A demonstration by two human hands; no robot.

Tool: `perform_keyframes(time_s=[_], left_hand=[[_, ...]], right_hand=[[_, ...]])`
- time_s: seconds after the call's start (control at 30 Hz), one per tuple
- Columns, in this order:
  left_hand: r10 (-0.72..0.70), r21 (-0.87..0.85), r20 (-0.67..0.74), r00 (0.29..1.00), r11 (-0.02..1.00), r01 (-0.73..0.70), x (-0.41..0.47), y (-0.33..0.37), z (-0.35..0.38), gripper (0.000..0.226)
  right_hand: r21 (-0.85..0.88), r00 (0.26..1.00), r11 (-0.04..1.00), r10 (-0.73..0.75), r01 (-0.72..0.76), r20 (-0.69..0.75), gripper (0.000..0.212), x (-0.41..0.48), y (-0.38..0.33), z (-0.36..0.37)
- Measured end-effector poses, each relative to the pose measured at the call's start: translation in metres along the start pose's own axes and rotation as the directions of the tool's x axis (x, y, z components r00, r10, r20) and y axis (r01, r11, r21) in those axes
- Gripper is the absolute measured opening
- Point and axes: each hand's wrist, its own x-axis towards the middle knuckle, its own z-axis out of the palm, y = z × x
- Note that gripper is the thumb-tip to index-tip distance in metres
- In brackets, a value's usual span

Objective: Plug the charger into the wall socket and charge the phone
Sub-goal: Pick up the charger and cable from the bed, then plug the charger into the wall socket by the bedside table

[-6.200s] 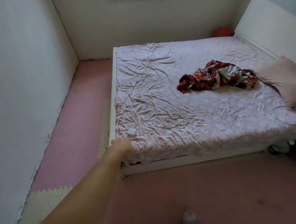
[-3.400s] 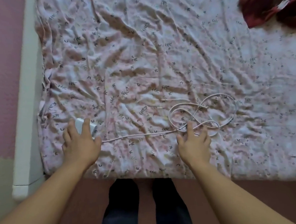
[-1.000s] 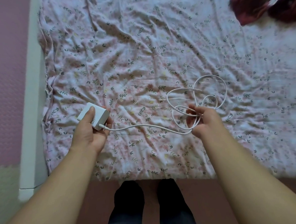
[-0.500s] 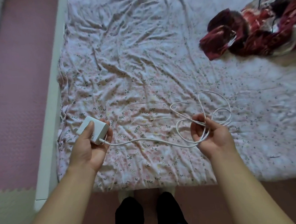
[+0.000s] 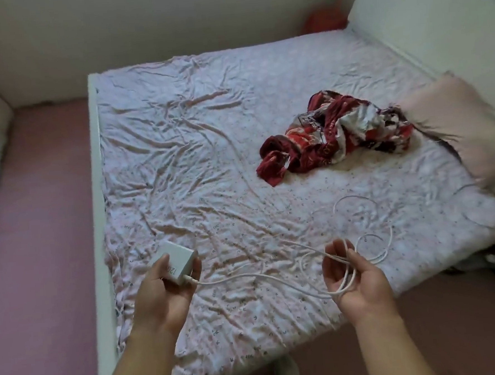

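My left hand holds the white charger block above the near left part of the bed. Its white cable runs right into my right hand, which grips several loops of it. More loops hang beyond that hand, over the sheet. No phone and no wall socket can be made out in this view.
The bed carries a wrinkled floral sheet, a crumpled red and white cloth and a pink pillow by the white headboard. Pink floor mats lie left of the bed. Dark objects sit at the right edge.
Both hands have lifted the charger block and gathered cable off the sheet. The view has tilted up, so the whole bed, headboard and pillow now show.
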Motion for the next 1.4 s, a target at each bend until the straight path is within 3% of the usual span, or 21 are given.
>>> perform_keyframes(time_s=[0.07,0.17,0.27,0.4,0.6,0.7,0.83,1.13,1.27,1.4], left_hand=[[-0.034,0.014,0.06,0.998,0.999,0.033,-0.017,0.002,0.024,0.031],[-0.093,0.082,0.148,0.985,0.993,0.082,-0.037,-0.002,0.062,0.019],[-0.15,0.155,0.198,0.969,0.981,0.121,-0.048,-0.019,0.095,0.017],[-0.249,0.241,0.22,0.943,0.951,0.195,-0.06,-0.063,0.131,0.044],[-0.425,0.393,0.213,0.88,0.862,0.321,-0.088,-0.143,0.162,0.038],[-0.48,0.46,0.173,0.86,0.812,0.36,-0.101,-0.181,0.172,0.046],[-0.539,0.54,0.166,0.826,0.751,0.381,-0.114,-0.228,0.183,0.032],[-0.61,0.645,0.183,0.771,0.666,0.374,-0.144,-0.321,0.229,0.041],[-0.635,0.674,0.222,0.74,0.648,0.354,-0.157,-0.357,0.254,0.034],[-0.64,0.679,0.2,0.742,0.636,0.366,-0.163,-0.395,0.278,0.046]], right_hand=[[0.053,0.998,0.997,-0.055,0.055,0.003,0.057,-0.023,-0.013,-0.001],[0.13,0.989,0.981,-0.146,0.145,-0.008,0.07,-0.051,-0.033,-0.004],[0.192,0.973,0.954,-0.227,0.229,-0.035,0.055,-0.075,-0.057,-0.014],[0.284,0.944,0.901,-0.306,0.329,-0.124,0.014,-0.105,-0.089,-0.045],[0.406,0.893,0.797,-0.365,0.446,-0.264,0.021,-0.139,-0.124,-0.112],[0.447,0.876,0.757,-0.371,0.477,-0.307,0.02,-0.149,-0.138,-0.139],[0.475,0.865,0.727,-0.362,0.495,-0.348,0.02,-0.156,-0.161,-0.167],[0.443,0.819,0.698,-0.398,0.563,-0.414,0.018,-0.168,-0.24,-0.208],[0.456,0.811,0.678,-0.407,0.577,-0.421,0.017,-0.167,-0.278,-0.22],[0.464,0.805,0.666,-0.407,0.584,-0.431,0.017,-0.164,-0.313,-0.235]])
